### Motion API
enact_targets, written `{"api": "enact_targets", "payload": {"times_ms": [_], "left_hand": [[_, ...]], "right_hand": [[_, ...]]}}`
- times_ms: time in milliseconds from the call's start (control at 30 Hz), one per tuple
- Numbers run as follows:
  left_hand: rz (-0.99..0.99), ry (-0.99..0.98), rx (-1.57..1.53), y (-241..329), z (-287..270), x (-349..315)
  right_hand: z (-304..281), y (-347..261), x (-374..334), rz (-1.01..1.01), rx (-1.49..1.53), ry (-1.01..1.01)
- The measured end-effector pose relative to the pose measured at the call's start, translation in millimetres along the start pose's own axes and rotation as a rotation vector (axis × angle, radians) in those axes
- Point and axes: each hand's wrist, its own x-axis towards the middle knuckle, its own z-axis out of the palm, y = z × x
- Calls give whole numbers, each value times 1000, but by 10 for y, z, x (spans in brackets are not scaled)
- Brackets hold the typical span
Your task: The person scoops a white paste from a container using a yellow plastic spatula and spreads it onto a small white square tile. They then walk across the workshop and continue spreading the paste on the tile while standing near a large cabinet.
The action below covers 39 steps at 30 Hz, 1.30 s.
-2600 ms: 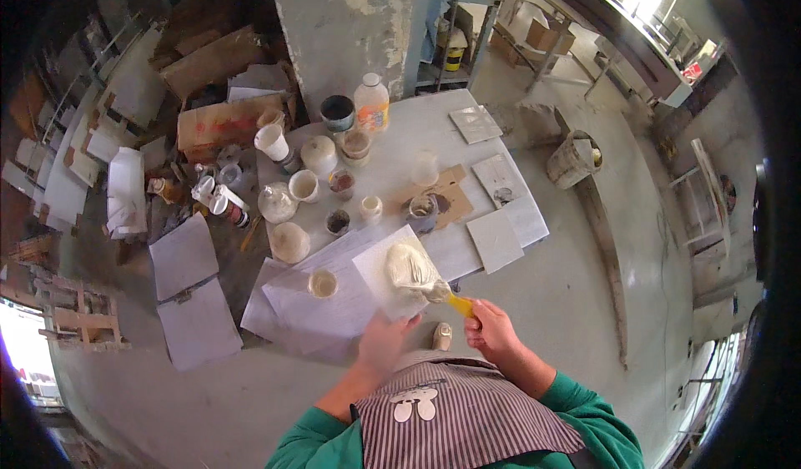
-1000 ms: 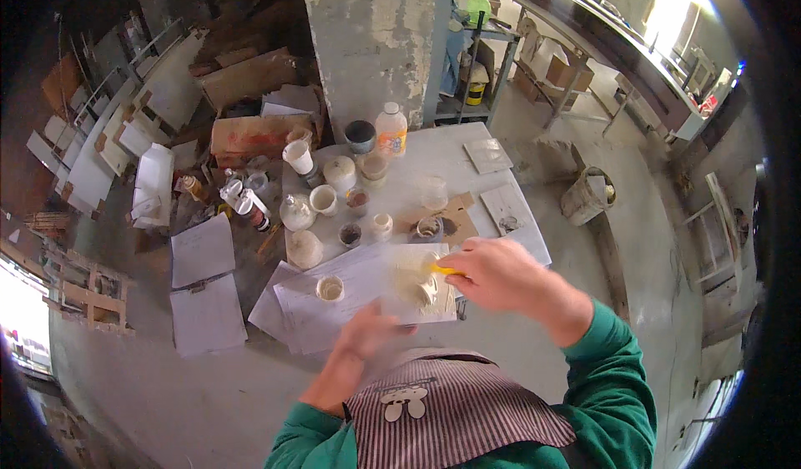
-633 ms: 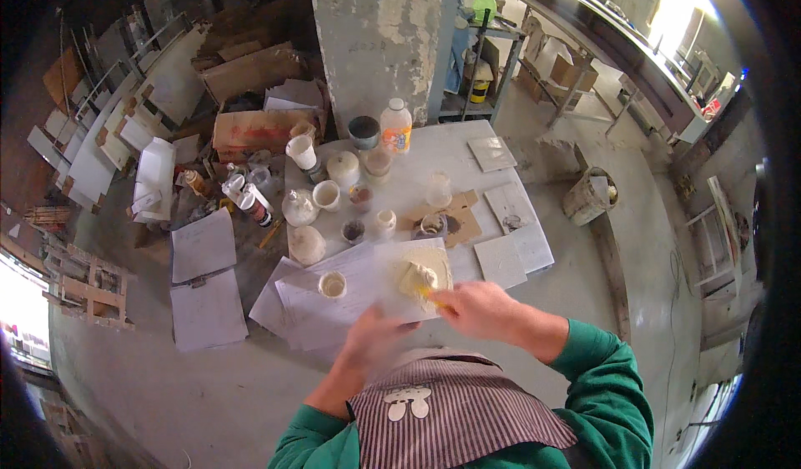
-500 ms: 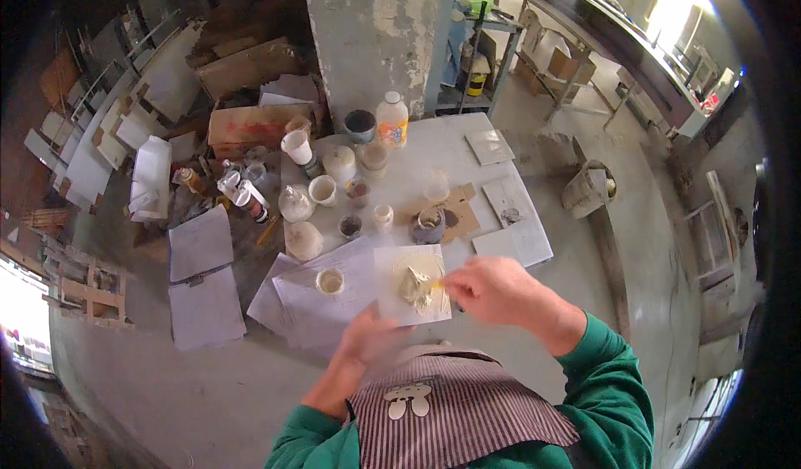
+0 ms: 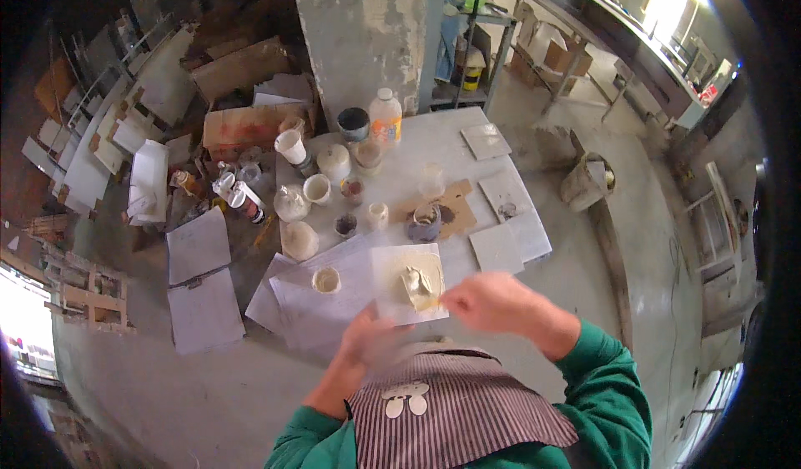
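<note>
White tile (image 5: 406, 284) lies at the desk's (image 5: 434, 148) near edge, pale yellowish paste smeared over its middle. The right hand (image 5: 492, 300) works a brush (image 5: 420, 289) on it; the left hand (image 5: 373, 341) steadies its near-left corner. Both are blurred, so I cannot tell the fingers' spread.

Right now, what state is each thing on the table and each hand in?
Square tile: flat on the paper sheets, smeared with pale paste.
Paper sheets: spread flat on the table.
Left hand: at the tile's near edge, blurred.
Right hand: beside the tile, blurred; grip unclear.
Small cup: upright, open.
Plastic bottle: upright, capped.
Dark jar: upright.
</note>
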Motion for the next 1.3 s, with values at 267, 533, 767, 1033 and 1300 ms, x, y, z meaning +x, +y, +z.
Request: {"api": "enact_targets", "payload": {"times_ms": [267,533,767,1033,1300], "left_hand": [[-225,171,-391,121,115,-18],[-55,218,-353,51,149,38],[237,160,23,-68,236,26],[-64,49,-42,152,168,-12],[-321,-78,164,548,93,22]], "right_hand": [[19,94,-50,-77,52,129],[556,358,-285,489,1451,309],[907,329,-331,495,2012,239],[683,487,-276,448,1764,220],[46,792,216,334,1024,-125]]}}
